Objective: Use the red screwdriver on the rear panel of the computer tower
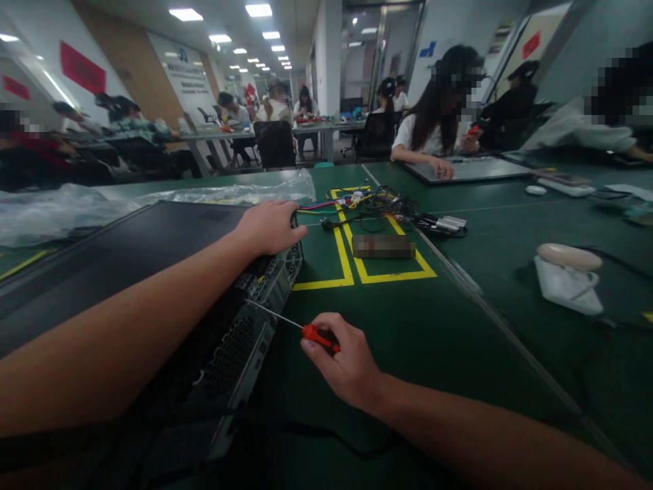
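Observation:
A dark computer case (188, 228) lies on its side at the left, its metal back panel facing right. My left hand (270, 226) rests on the top of the case at its far corner, fingers stretched to the edge and thumb apart. In my right hand (347, 357) is a screwdriver (315, 333) with a red and black handle. Its thin shaft points left, and the tip meets the back panel near the expansion slots. Whether a screw sits under the tip, I cannot tell.
Clear plastic wrap (66, 211) lies behind the case. Bundled cables (390, 204) and a blurred-out block (383, 246) lie by yellow tape markings on the green table (439, 354). A white object with a beige top (568, 275) stands right. Another person (439, 116) works across the table.

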